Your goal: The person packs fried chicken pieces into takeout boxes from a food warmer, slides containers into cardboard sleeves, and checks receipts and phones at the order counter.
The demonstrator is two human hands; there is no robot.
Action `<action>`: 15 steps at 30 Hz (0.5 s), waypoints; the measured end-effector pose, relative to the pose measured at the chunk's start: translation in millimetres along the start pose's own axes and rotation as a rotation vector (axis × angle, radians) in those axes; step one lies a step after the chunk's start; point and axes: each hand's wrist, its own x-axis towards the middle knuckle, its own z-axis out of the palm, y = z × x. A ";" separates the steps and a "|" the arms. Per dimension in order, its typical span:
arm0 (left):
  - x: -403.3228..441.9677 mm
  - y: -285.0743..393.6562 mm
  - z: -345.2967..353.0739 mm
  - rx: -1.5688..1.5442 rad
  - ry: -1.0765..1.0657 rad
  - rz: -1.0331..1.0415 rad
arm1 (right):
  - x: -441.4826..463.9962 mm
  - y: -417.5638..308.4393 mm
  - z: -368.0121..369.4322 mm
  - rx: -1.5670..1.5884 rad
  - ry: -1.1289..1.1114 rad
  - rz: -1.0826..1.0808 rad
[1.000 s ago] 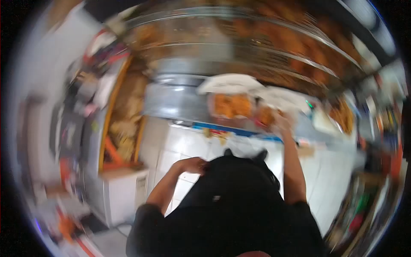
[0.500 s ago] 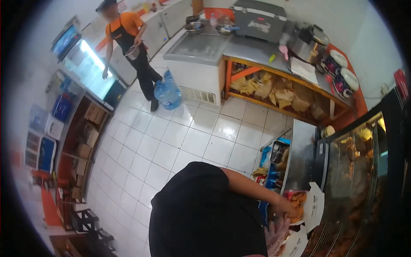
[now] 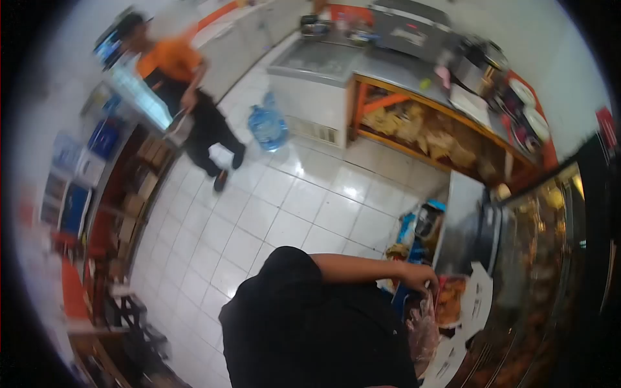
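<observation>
My left hand (image 3: 419,278), bare, is beside the near edge of an open white box (image 3: 477,301) of fried chicken (image 3: 451,301). Its fingers curl down and meet the top of a clear plastic glove; what they pinch is hard to make out. My right hand (image 3: 422,333) wears that crinkled glove and is blurred, so its fingers do not show clearly. It lies just below my left hand, close to a second open white box (image 3: 443,363), whose inside is mostly hidden by the glove and my black shirt.
A glass display cabinet (image 3: 524,258) stands beyond the boxes, along a metal counter (image 3: 458,213). A person in an orange shirt (image 3: 171,64) walks on the tiled floor. A water jug (image 3: 267,126) stands by the chest freezer (image 3: 307,97). Stools (image 3: 132,310) are at lower left.
My left hand has drawn back from the fried chicken to the top of the plastic glove. The person in orange has stepped nearer, away from the water jug. The view has shifted slightly.
</observation>
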 end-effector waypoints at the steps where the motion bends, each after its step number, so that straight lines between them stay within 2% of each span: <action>1: 1.6 5.8 2.6 -0.107 0.012 0.068 | -5.0 -6.0 13.8 0.039 0.068 -0.026; 3: 2.9 18.3 3.3 -0.363 -0.240 -0.107 | -28.6 -14.2 27.7 -0.017 -0.007 -0.054; 5: 12.1 21.9 16.0 -0.319 -0.391 -0.088 | -44.0 3.0 14.3 0.058 -0.086 -0.231; 6: 13.9 12.9 31.3 -0.140 -0.350 -0.041 | -50.8 11.3 4.5 0.009 -0.075 -0.226; 7: 17.3 11.4 39.6 -0.252 -0.369 -0.023 | -58.6 20.6 -3.7 -0.035 -0.063 -0.212; 8: 27.1 23.0 38.6 -0.108 -0.402 0.069 | -65.5 37.6 -10.1 0.021 -0.016 -0.238; 9: 33.0 21.9 44.9 -0.078 -0.464 0.028 | -73.4 49.2 -12.0 0.071 0.020 -0.271; 11: 47.0 15.7 56.1 -0.004 -0.542 -0.033 | -94.1 55.8 -6.3 0.111 -0.020 -0.484; 13: 55.3 2.4 72.7 -0.009 -0.530 -0.034 | -113.7 60.3 6.7 0.213 0.184 -0.578; 14: 58.2 -8.6 89.0 -0.025 -0.640 0.004 | -120.7 70.1 5.4 0.258 0.248 -0.602; 15: 56.9 -10.4 92.2 -0.165 -0.681 -0.130 | -121.7 91.1 8.4 0.287 0.325 -0.651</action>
